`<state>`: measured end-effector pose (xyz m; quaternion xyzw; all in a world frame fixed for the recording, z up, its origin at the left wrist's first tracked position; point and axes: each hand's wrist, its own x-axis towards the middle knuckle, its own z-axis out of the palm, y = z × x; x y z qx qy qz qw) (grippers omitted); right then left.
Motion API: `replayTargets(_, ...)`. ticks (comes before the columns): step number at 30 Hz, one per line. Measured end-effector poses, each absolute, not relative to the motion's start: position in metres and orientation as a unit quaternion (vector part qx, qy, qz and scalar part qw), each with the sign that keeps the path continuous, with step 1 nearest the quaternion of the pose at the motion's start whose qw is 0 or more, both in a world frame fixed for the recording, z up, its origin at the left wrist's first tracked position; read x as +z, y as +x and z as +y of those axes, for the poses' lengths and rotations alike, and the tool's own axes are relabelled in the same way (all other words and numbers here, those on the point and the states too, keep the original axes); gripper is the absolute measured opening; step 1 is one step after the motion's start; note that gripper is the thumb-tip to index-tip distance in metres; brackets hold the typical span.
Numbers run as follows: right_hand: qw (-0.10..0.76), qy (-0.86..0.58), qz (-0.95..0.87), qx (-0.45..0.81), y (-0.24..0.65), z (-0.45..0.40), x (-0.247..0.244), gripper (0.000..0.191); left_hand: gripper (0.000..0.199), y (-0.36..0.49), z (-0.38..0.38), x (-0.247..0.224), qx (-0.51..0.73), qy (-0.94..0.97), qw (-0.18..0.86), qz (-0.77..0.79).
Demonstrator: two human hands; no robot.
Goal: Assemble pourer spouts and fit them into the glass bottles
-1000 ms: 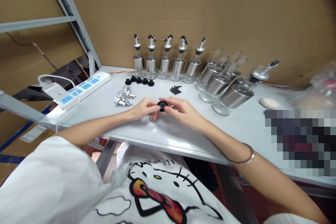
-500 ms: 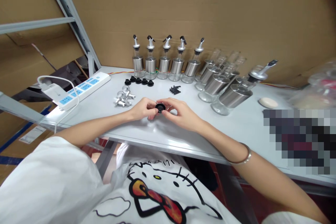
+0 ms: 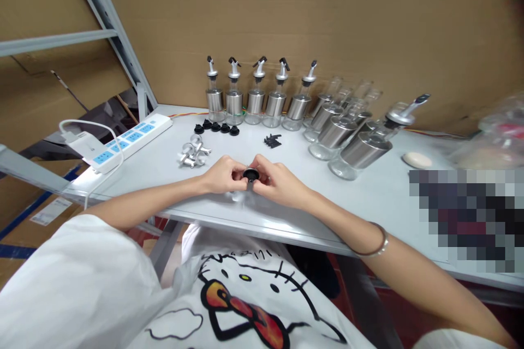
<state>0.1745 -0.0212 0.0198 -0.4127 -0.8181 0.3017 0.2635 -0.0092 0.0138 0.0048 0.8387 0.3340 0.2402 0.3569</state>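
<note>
Between my two hands, just above the table near its front edge, is a round black bottle stopper (image 3: 251,174), its hollow side tipped toward me. My left hand (image 3: 224,175) pinches its left edge with thumb and fingers. From the other side my right hand (image 3: 277,181) grips it the same way. A silvery part may sit behind the stopper, mostly hidden by my fingers. Several more black stoppers (image 3: 215,127) lie beyond my left hand. Nearer is a small heap of silver pourer tops (image 3: 194,151). Small black levers (image 3: 272,140) form a pile beyond my right hand.
Capped oil bottles (image 3: 256,104) stand in a row along the cardboard wall (image 3: 262,11). Uncapped bottles (image 3: 333,136) cluster to their right, with one capped bottle (image 3: 364,148) in front. A power strip (image 3: 131,142) lies left; a pale oval object (image 3: 417,160) rests right.
The fingers of both hands have closed in more tightly around the stopper. It has dropped slightly toward me and tilted. The other things on the table stay in place.
</note>
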Motion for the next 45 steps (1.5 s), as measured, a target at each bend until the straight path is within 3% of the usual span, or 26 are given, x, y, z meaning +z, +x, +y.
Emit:
replayTargets(13, 0.256, -0.397, -0.823, 0.316, 0.179, -0.015, 0.017, 0.015, 0.016, -0.01, 0.016, 0.003, 0.255, 0.857, 0.306, 0.327)
replayTargets(20, 0.341, -0.383, -0.832, 0.211, 0.191, -0.004, 0.015, 0.024, 0.02, -0.009, 0.018, 0.002, 0.295, 0.82, 0.345, 0.348)
replayTargets(24, 0.331, -0.38, -0.846, 0.177, 0.193, -0.004, 0.014, 0.027, 0.025, -0.012, 0.021, 0.0, 0.326, 0.82, 0.36, 0.303)
replayTargets(29, 0.294, -0.387, -0.861, 0.148, 0.192, -0.005, 0.013, 0.027, 0.024, -0.015, 0.025, 0.0, 0.352, 0.859, 0.305, 0.213)
replayTargets(34, 0.326, -0.388, -0.854, 0.12, 0.191, -0.005, 0.012, 0.025, 0.029, -0.014, 0.026, -0.003, 0.396, 0.841, 0.323, 0.181)
replayTargets(38, 0.364, -0.366, -0.84, 0.167, 0.192, -0.004, 0.014, 0.017, 0.034, -0.014, 0.028, -0.005, 0.428, 0.79, 0.387, 0.207)
replayTargets(45, 0.388, -0.341, -0.815, 0.264, 0.198, 0.003, 0.021, 0.027, 0.037, -0.015, 0.036, -0.004, 0.392, 0.819, 0.337, 0.248)
